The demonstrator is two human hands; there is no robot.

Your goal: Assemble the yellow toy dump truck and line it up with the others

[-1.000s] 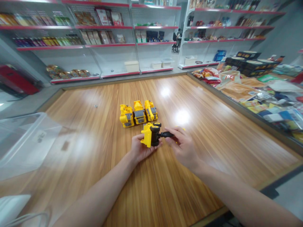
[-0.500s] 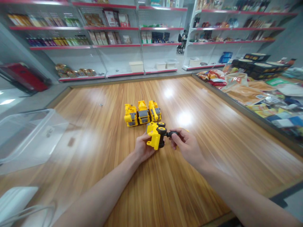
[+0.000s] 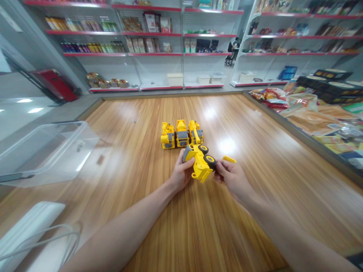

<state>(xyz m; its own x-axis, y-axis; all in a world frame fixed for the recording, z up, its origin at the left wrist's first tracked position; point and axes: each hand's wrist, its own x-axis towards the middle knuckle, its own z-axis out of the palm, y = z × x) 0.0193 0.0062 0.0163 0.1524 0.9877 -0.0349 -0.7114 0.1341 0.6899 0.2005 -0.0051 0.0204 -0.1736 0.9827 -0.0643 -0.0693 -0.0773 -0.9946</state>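
My left hand (image 3: 181,174) grips a yellow toy truck (image 3: 200,162) with black wheels, held tilted just above the wooden table (image 3: 136,158). My right hand (image 3: 231,177) pinches at the truck's rear wheel end, fingers closed; what is between them is hidden. A small yellow part (image 3: 229,159) lies on the table just beyond my right hand. Three more yellow toy trucks (image 3: 181,135) stand side by side behind the held one.
A clear plastic bin (image 3: 42,151) sits at the table's left edge. A white device with a cable (image 3: 28,230) lies at the near left. Packaged goods (image 3: 317,117) cover a counter on the right. Store shelves (image 3: 147,41) line the back wall.
The held truck has been turned and tilted, its wheels now facing up and right. The black tool seen in my right hand earlier is hidden now. The camera view has shifted left.
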